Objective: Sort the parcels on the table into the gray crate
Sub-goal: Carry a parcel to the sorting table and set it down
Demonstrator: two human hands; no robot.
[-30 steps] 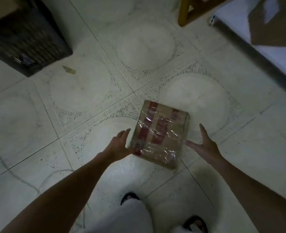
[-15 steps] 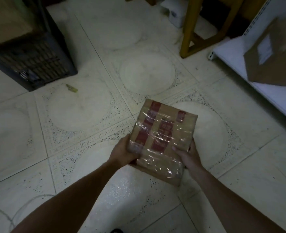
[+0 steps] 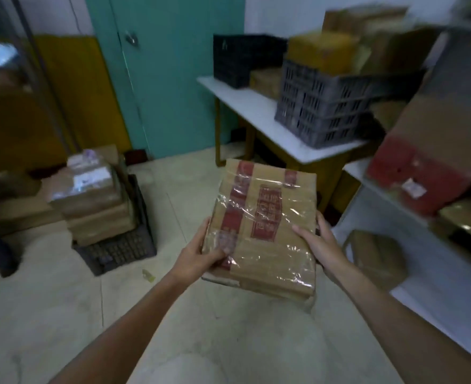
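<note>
The left hand [image 3: 201, 253] and right hand [image 3: 321, 242] gripped the taped parcel [image 3: 262, 228] by its sides, in mid-air; the gray crate [image 3: 320, 106] on the table [image 3: 245, 106] already held boxes [image 3: 323, 51]; this parcel was not yet in it.

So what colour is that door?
The door is teal, seen in the head view.

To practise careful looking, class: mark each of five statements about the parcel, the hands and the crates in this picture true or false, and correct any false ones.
1. The left hand and right hand both hold the taped parcel. True.
2. The gray crate stands on the floor. False: it stands on the white table.
3. The gray crate is empty. False: boxes show above its rim.
4. A black crate stands on the same table. True.
5. The door is red. False: it is teal.
</note>
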